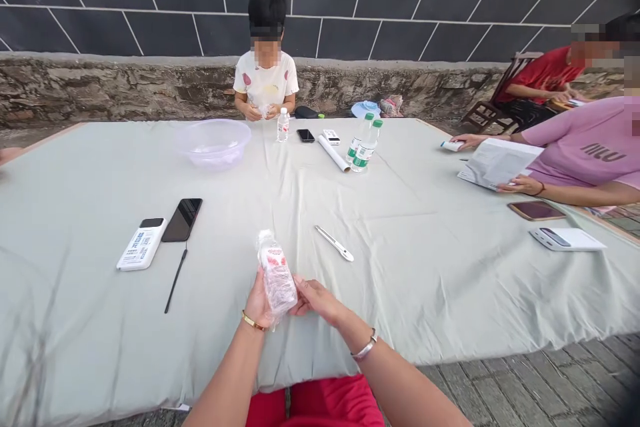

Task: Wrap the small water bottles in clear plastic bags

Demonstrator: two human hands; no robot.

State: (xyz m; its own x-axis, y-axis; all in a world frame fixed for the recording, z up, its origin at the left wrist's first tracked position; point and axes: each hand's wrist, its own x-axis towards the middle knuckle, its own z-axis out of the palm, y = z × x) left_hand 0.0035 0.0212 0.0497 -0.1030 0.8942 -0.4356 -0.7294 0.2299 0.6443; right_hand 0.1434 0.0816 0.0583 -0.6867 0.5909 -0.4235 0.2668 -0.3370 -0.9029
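Note:
A small plastic bottle [278, 275] with a white cap and a pink-and-red label is wrapped in clear, crinkled plastic film. It leans back toward the left above the near part of the table. My left hand [257, 300] is closed around its left side. At the lower right side, my right hand [316, 299] grips the wrapped bottle with thumb and fingers; whether they pinch only the film I cannot tell. A white utility knife [334, 243] lies on the cloth just beyond my right hand.
On the cloth-covered table [425, 267] are a black phone [183, 219], a white power bank [142, 244], a lilac basin [213, 140], a film roll [333, 153], green-capped bottles [365, 147] and another small bottle [283, 127]. One person sits opposite; another at right holds paper [500, 163].

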